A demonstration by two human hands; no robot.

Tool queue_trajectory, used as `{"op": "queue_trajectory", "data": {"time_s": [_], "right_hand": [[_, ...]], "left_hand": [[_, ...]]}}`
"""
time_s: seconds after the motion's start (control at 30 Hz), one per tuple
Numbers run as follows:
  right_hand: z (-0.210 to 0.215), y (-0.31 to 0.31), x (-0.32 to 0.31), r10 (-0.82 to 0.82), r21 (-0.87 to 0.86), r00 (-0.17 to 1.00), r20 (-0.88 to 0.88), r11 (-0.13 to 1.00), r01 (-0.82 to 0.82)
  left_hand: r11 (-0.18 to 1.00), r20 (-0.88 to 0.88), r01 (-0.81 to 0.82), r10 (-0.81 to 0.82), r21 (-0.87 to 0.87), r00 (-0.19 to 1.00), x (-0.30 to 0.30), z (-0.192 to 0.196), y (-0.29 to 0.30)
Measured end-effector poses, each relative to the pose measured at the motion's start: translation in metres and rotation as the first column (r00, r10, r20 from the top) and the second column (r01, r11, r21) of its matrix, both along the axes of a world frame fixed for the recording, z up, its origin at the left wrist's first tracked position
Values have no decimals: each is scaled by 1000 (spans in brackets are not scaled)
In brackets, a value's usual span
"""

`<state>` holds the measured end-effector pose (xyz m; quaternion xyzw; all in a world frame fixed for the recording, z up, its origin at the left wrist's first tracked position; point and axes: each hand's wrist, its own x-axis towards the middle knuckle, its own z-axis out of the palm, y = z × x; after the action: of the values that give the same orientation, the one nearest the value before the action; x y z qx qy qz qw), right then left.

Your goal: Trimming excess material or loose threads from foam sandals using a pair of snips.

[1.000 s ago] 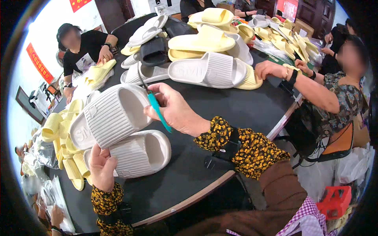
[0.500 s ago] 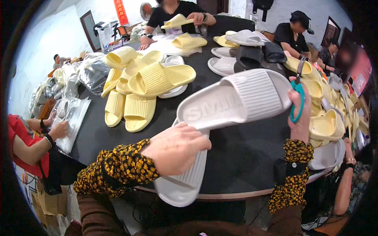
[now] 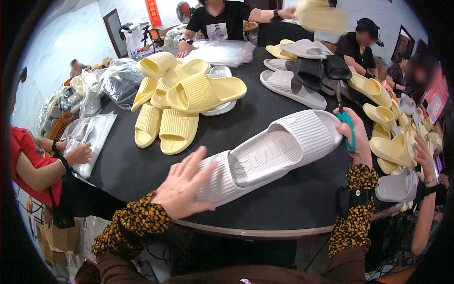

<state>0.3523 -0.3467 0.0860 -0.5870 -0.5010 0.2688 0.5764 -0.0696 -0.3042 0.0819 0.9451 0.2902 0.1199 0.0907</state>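
Note:
Two light grey ribbed slippers lie overlapped over the black table. The upper slipper [image 3: 307,135], with raised lettering on its footbed, points its toe to the right. Partly beneath its heel is the lower slipper [image 3: 220,189], its ribbed strap at the left. My left hand [image 3: 182,184] is open, fingers spread beside that strap; whether the fingertips touch it I cannot tell. In my right hand [image 3: 358,137] are scissors [image 3: 349,130] with teal handles, blades pointing up, and its fingers also grip the upper slipper's toe end.
Yellow slippers [image 3: 189,97] are stacked left of centre on the table [image 3: 269,215]. Grey and black slippers [image 3: 309,71] stand behind, with a yellow heap [image 3: 390,149] at right. Clear bags [image 3: 220,51] lie at the far side. Co-workers sit around; one's hand [image 3: 425,158] reaches in at right.
My left hand has let go of the lower slipper and spread its fingers, moving left. Both slippers now lie lower and more in line. A co-worker across has swung a yellow slipper to the right.

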Motion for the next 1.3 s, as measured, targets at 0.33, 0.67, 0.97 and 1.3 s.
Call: {"op": "queue_trajectory", "data": {"time_s": [0.33,0.67,0.97,1.3], "right_hand": [[-26,15,-20,189,-24,967,171,982,-188],[-24,12,-32,256,40,907,-335,965,-257],[-23,13,0,204,173,842,-499,976,-134],[-36,20,12,-71,12,436,-897,982,186]], "left_hand": [[961,37,-45,58,-273,998,-15,-16,16],[715,292,73,189,-695,937,-26,-31,22],[100,324,318,506,-943,800,9,-28,9],[203,474,436,517,-877,712,71,26,23]]}}
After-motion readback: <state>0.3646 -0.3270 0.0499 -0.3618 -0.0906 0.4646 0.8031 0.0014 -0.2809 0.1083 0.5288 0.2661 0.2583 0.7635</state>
